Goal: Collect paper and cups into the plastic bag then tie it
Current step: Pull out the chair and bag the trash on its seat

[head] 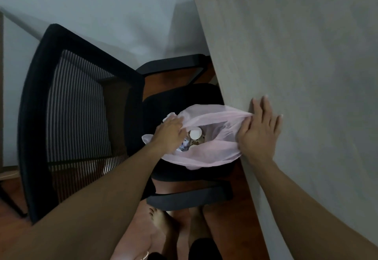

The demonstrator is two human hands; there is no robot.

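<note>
Collecting step judged in hand: thin pink plastic bag (204, 157), on black chair seat (184, 96), is pinned to grey tabletop (306, 55) by flat, slightly spread fingers (266, 106) of right hand (259, 132); grip of left hand (169, 134) at bag mouth cannot be told; rims are to be gathered next for tying.

No text is legible; print inside the plastic bag (200, 157) is blurred.

dim — bluish cast | soft blur | wide-angle bending at edges

Person's own view downward: bare left forearm (102, 198) and left hand (170, 134), bare right forearm (306, 198) and right hand (258, 130), one bare foot (161, 223).
</note>
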